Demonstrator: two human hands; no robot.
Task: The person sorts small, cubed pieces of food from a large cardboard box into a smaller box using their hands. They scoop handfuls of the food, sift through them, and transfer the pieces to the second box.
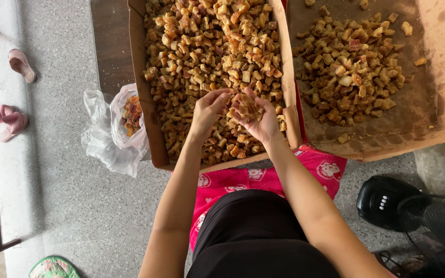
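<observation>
Item: black electric fan, lower right of the frame, sitting on the floor.

Item: right hand, centre, cupping a heap of amber dried fruit pieces, fingers curled up around them. Left hand is picking at that heap, fingers loosely bent, pinching nothing I can confirm.

Item: cardboard tray under both hands, brimming with like pieces. Risk: pieces are likely to spill over the low front edge if the cupped palm tilts.

Item: second tray, upper right, thinly filled.

Item: plastic bag, left, lying open.
</observation>
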